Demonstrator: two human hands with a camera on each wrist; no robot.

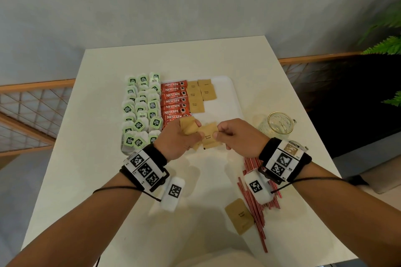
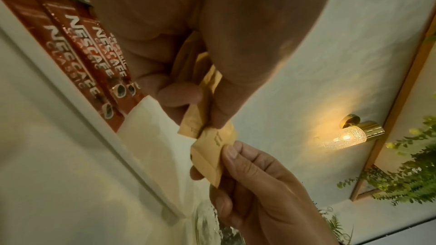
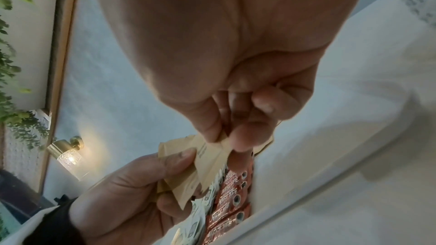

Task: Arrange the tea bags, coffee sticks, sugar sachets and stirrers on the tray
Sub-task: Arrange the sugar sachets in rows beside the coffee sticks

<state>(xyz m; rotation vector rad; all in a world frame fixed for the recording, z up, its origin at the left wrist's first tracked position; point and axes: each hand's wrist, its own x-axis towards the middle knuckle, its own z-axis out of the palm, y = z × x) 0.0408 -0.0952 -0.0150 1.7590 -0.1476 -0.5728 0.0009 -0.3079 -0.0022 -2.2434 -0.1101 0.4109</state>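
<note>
A white tray (image 1: 227, 97) holds rows of green tea bags (image 1: 141, 110), red coffee sticks (image 1: 174, 99) and several brown sugar sachets (image 1: 200, 93). Above the tray's near edge my left hand (image 1: 184, 136) grips a small stack of sugar sachets (image 1: 188, 127). My right hand (image 1: 223, 134) pinches the end of one sachet (image 1: 208, 134) from that stack. In the left wrist view the left hand (image 2: 188, 100) clamps the stack (image 2: 210, 85) and the right hand (image 2: 247, 165) pinches the sachet (image 2: 212, 148). Red stirrers (image 1: 258, 212) lie on the table under my right wrist.
One loose sugar sachet (image 1: 238, 215) lies on the white table (image 1: 108, 180) beside the stirrers. A glass jar (image 1: 278, 124) stands right of the tray. The tray's right side is bare. A wall lamp (image 2: 351, 135) and green plants show behind.
</note>
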